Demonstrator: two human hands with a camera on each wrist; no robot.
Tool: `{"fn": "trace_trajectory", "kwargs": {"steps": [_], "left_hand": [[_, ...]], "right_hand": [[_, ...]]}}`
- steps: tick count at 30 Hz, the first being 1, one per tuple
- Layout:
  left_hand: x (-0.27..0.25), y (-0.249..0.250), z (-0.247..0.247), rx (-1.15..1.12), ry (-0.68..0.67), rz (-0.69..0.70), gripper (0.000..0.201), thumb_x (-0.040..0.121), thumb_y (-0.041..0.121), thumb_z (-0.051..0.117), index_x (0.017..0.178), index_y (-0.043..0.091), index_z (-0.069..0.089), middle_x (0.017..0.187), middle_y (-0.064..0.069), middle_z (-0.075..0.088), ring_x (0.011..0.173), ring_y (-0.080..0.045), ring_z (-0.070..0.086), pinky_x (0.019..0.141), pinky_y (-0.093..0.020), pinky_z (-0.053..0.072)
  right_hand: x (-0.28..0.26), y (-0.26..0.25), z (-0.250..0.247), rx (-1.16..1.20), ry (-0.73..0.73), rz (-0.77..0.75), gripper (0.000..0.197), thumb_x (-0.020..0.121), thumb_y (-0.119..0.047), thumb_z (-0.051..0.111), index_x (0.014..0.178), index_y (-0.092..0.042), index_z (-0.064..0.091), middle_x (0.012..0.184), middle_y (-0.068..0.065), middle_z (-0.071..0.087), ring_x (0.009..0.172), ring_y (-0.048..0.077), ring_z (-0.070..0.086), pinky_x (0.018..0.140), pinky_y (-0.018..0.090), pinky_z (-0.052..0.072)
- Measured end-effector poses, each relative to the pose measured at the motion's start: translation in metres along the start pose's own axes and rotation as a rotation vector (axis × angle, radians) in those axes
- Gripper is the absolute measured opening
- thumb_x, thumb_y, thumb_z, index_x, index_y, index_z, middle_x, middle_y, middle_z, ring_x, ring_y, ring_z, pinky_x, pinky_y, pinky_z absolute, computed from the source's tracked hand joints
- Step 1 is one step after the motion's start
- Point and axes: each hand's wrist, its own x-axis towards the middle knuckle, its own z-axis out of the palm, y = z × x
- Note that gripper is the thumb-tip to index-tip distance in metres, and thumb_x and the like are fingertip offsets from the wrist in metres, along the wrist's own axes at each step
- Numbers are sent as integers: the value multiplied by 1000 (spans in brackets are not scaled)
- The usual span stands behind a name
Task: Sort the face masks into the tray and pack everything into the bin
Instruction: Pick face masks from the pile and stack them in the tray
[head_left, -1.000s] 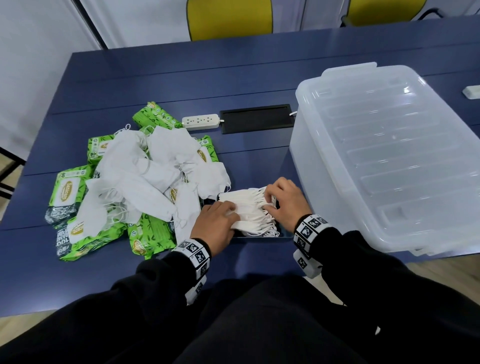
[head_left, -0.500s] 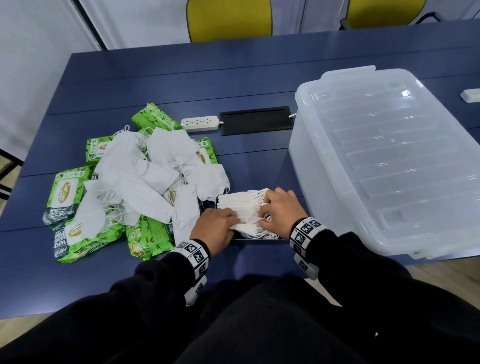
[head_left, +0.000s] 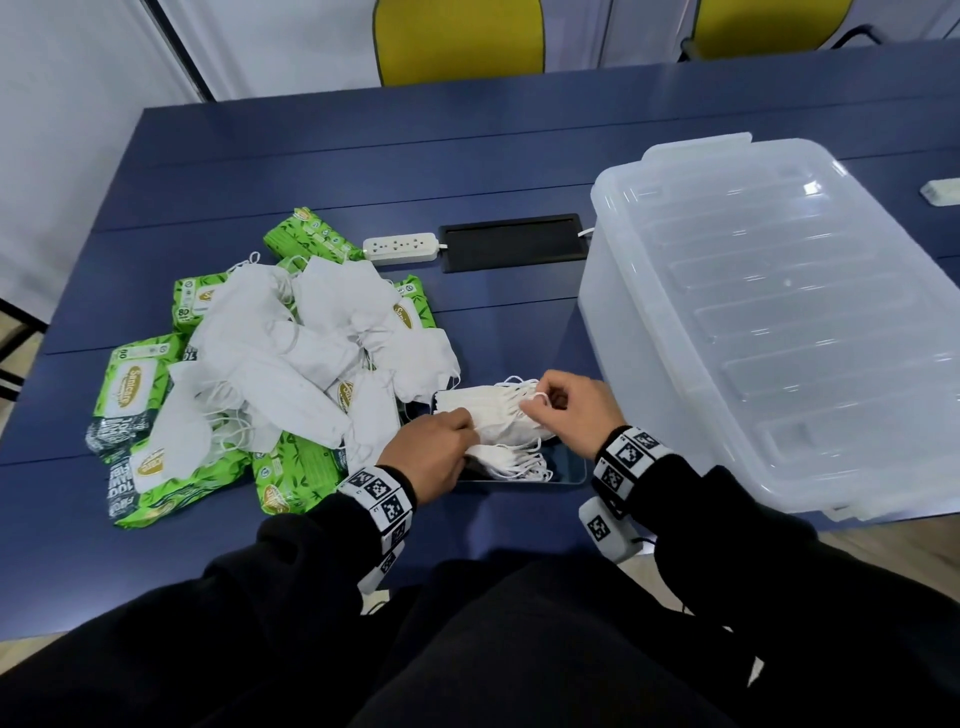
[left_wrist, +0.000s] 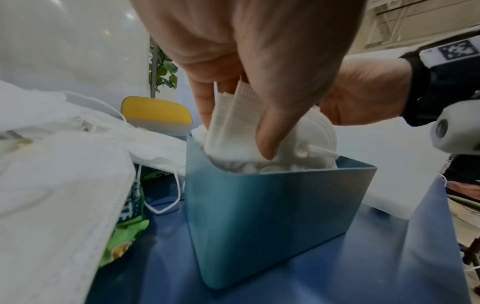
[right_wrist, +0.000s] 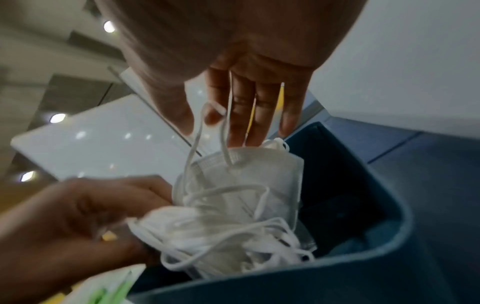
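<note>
Now your left hand (head_left: 434, 452) grips the stacked white face masks (head_left: 488, 410) in the blue plastic tray (left_wrist: 272, 197); at their three o'clock, your right hand (head_left: 576, 410) pinches a white ear loop (right_wrist: 207, 131).

The tray (head_left: 569, 470) is mostly hidden in the head view by the stacked masks (head_left: 483, 410) and both hands; only its rim toward 4 o'clock shows. The left hand (head_left: 428, 449) hides its fingertips among the masks. The wipe packs (head_left: 130, 389) lie largely buried under the loose masks (head_left: 270, 358). The bin (head_left: 779, 322) is cut off at the 3 o'clock edge. The right wrist view is blurred, worst toward 7 o'clock, where the left hand (right_wrist: 78, 216) smears.
</note>
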Motion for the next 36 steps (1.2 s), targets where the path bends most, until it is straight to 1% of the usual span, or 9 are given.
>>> {"fn": "trace_trajectory", "kwargs": {"steps": [2,4,7,10,15,20,26,33,36], "left_hand": [[1,2,-5,39,-4,13,24,78,11,68,101,14,76,100,-7,65,81,-34,67,67,-38,53],[2,5,-9,74,-11,19,26,79,12,68,103,15,76,98,-6,65,81,-35,67,65,-40,55],[5,9,-13,140,-28,14,28,83,16,64,108,17,76,99,-5,65,85,-33,66,68,-41,53],[6,12,-15,140,10,31,24,82,15,64,103,16,75,98,-5,64,86,-32,65,67,-39,52],[2,-5,-4,-220,68,-111,25,79,12,70,103,15,77,115,-1,59,101,-26,63,88,-35,52],[-14,-11,10,-498,222,-221,30,77,4,78,102,21,81,131,11,60,118,-8,57,107,-10,33],[-17,-7,12,-345,171,-231,38,74,23,62,108,23,79,118,7,70,106,-20,67,92,-31,52],[-11,-1,16,-30,112,-106,45,91,35,64,126,26,36,102,-7,71,81,-35,65,71,-38,44],[-7,-4,21,104,160,-90,58,83,41,72,130,23,43,109,-5,66,91,-31,62,77,-40,45]], "right_hand": [[-3,-4,0,-209,-16,-139,18,82,-36,77,95,-28,66,84,-12,63,83,11,57,81,33,50],[-5,-6,-1,-236,-26,-261,50,80,-29,75,127,-34,57,111,-11,56,104,12,53,93,33,48],[0,-8,0,-228,-126,-370,74,76,-30,62,147,-42,42,140,-9,40,124,17,45,100,31,43],[6,-12,3,-446,-286,-421,63,78,-35,61,140,-43,51,149,-9,36,120,20,44,101,35,43],[10,-11,10,-411,-291,-358,17,86,-20,68,101,-27,72,110,-7,53,92,18,58,85,42,52],[5,-4,14,36,-217,-177,24,76,-1,77,79,-21,66,84,-4,61,64,1,53,69,16,43],[-1,0,17,4,-277,-78,21,76,-14,84,72,-20,65,56,-19,56,52,0,50,59,13,37],[-1,4,11,-290,-123,-159,28,79,-57,67,73,-30,64,102,-11,52,102,15,47,95,37,42],[-4,-5,8,-427,-104,-231,69,62,-79,61,115,-35,58,129,-9,49,122,19,43,103,44,38]]}}
